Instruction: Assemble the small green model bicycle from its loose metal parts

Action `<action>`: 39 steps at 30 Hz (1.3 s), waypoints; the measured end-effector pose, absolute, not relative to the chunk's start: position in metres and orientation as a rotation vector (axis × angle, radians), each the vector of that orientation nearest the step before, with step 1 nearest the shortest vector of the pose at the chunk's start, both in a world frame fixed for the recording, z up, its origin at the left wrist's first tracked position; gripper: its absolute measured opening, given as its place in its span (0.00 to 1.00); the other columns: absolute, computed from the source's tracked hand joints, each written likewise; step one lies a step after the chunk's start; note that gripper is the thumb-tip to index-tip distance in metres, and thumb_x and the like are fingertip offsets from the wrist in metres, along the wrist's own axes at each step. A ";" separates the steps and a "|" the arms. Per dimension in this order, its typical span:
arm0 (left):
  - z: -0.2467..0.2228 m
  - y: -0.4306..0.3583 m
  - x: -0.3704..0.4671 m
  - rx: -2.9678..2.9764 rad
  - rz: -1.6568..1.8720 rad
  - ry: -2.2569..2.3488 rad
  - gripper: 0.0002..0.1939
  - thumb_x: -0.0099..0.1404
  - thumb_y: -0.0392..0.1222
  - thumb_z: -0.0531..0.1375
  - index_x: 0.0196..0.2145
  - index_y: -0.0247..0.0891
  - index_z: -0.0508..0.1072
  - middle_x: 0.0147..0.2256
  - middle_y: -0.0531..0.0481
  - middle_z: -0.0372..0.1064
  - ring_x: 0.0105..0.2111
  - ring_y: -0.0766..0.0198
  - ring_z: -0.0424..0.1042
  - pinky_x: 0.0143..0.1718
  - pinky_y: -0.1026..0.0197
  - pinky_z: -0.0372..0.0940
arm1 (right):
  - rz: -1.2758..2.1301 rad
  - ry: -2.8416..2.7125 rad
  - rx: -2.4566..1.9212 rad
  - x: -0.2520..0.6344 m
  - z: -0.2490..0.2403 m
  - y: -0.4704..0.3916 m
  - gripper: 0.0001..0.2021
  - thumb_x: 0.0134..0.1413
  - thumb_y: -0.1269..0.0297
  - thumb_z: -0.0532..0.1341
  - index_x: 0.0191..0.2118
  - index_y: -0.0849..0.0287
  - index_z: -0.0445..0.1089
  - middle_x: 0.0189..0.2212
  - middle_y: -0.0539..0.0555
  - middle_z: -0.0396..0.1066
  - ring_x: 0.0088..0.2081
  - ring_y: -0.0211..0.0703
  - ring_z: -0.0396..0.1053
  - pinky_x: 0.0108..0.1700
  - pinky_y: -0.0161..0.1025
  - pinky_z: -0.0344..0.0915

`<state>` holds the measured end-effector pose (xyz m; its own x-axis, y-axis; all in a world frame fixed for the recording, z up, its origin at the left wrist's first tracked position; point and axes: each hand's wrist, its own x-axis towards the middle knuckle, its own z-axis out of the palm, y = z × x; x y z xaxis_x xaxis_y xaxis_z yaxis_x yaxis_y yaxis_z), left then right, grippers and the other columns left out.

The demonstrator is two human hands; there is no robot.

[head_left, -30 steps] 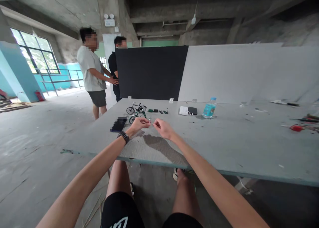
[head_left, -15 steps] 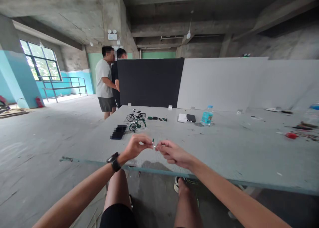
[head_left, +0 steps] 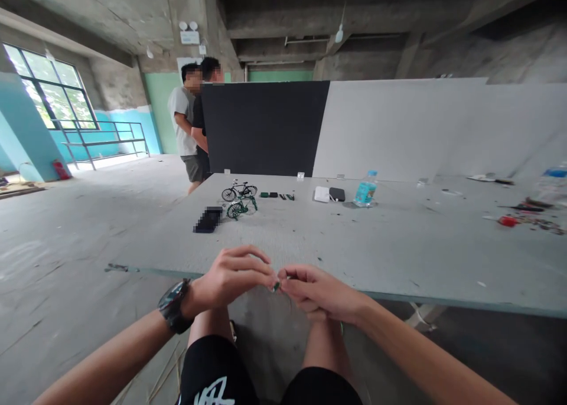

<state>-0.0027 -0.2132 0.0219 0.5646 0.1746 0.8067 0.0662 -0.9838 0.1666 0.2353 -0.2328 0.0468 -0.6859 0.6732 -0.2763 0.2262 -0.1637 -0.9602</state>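
Observation:
My left hand point(head_left: 235, 275), with a dark watch point(head_left: 174, 306) on its wrist, pinches a tiny green and silvery part point(head_left: 276, 286) between thumb and fingertips. Its other fingers are loosely extended. Meeting it at the fingertips, my right hand point(head_left: 319, 291) is closed in a pinch; whatever it grips is too small to make out. Both hands are held over the table's near edge, above my legs. Farther back on the table stand a black model bicycle point(head_left: 240, 190) and a green model bicycle point(head_left: 241, 206). Beside them lie small green point(head_left: 264, 195) and black point(head_left: 273, 195) pieces.
A pixelated dark flat object point(head_left: 208, 219) lies left on the grey table point(head_left: 376, 245). Toward the back are a white case point(head_left: 322, 194), a black case point(head_left: 337, 195) and a bottle point(head_left: 365, 190). Two people stand behind the black panel point(head_left: 266, 130).
Both hands have come down and closer to me, from above the tabletop to its near edge. The green part has turned and sits lower between the fingertips. My view has tilted downward.

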 end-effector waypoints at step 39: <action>-0.001 -0.015 0.049 1.603 1.360 0.898 0.21 0.52 0.53 0.73 0.33 0.33 0.76 0.32 0.45 0.74 0.33 0.61 0.75 0.25 0.64 0.73 | 0.051 -2.228 -0.938 0.238 0.018 -0.030 0.09 0.68 0.62 0.50 0.35 0.56 0.61 0.29 0.52 0.66 0.31 0.42 0.61 0.34 0.37 0.51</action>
<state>0.0487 -0.0145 -0.0011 0.1586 0.9054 0.3939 0.0067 -0.3999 0.9165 0.2383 -0.0297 0.0180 -0.4860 0.6394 0.5958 0.6118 0.7357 -0.2906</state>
